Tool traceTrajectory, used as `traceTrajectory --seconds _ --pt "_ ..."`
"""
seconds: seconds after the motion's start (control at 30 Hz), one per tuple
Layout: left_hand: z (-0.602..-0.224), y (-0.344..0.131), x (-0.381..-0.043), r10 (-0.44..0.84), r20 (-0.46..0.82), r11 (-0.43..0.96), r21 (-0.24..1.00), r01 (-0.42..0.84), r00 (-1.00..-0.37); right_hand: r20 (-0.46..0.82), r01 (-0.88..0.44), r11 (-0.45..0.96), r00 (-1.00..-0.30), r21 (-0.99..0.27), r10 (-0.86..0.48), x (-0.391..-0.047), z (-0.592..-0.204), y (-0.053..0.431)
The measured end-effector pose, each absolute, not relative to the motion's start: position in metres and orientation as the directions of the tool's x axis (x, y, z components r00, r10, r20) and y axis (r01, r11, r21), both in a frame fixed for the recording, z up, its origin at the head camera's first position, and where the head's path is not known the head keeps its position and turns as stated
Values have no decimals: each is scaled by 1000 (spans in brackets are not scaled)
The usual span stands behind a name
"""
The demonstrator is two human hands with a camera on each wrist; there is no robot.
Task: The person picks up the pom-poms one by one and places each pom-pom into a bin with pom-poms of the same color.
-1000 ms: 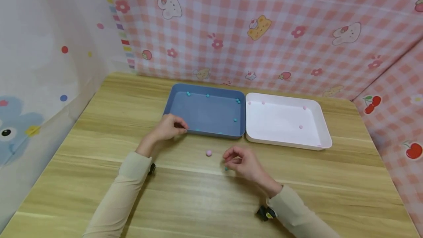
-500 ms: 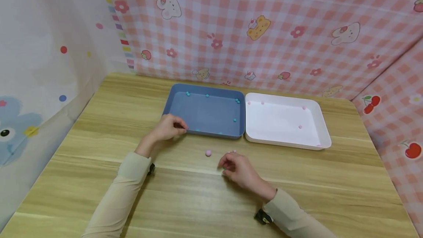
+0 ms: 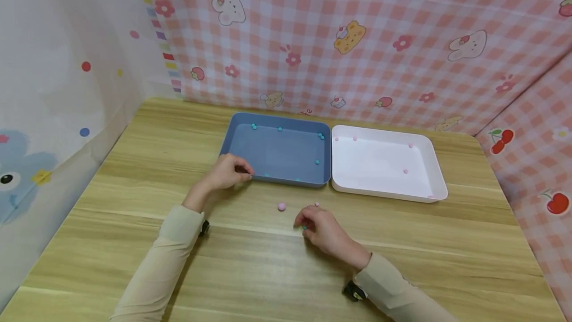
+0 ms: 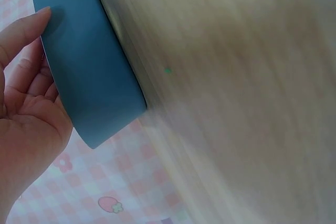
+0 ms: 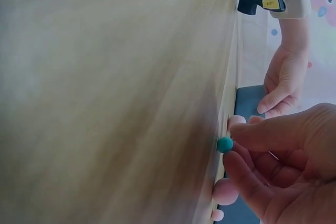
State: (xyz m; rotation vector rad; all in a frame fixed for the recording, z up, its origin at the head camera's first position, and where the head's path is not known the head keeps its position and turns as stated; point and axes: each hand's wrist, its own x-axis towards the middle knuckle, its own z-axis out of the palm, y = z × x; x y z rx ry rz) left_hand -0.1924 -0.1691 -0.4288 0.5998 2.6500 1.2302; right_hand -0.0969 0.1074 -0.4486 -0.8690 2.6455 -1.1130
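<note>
My left hand (image 3: 229,172) grips the near left edge of a blue-grey tray (image 4: 86,66), its thumb on the outer wall and the other fingers behind it. My right hand (image 3: 326,230) is low over the table in front of the trays. In the right wrist view, thumb and forefinger pinch a small teal bead (image 5: 224,145) at their tips. Close by, a pink ball (image 5: 226,191) and a smaller pink bead (image 5: 217,215) lie beyond the fingers. The head view has a larger pink ball (image 3: 281,206) left of that hand.
Several teal beads lie in the blue-grey tray, mostly along its walls. Right beside it stands a white tray (image 3: 380,163) with several pink beads inside. Both rest on a wood-grain table (image 3: 250,272), with a pink checked curtain (image 3: 313,73) behind.
My right hand has shifted slightly left and down around the teal bead, and a small pink bead now shows behind its knuckles. The left hand stays on the tray.
</note>
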Motion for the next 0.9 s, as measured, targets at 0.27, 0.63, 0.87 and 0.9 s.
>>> traceTrajectory --seconds 0.27,0.63,0.87,0.9 --pt "-430 -169 -193 428 29 576 762 297 -903 55 -473 568 -798 -674 -600 -100 -453 105" --pt "-430 -169 -193 430 28 583 755 301 -903 58 -476 552 -791 -684 -610 -100 -452 104" --pt "-429 -169 -193 429 25 581 758 297 -903 63 -402 501 -824 -766 -564 -103 -439 107" --pt "-430 -169 -193 428 23 583 757 295 -904 72 -397 488 -827 -778 -558 -105 -437 108"
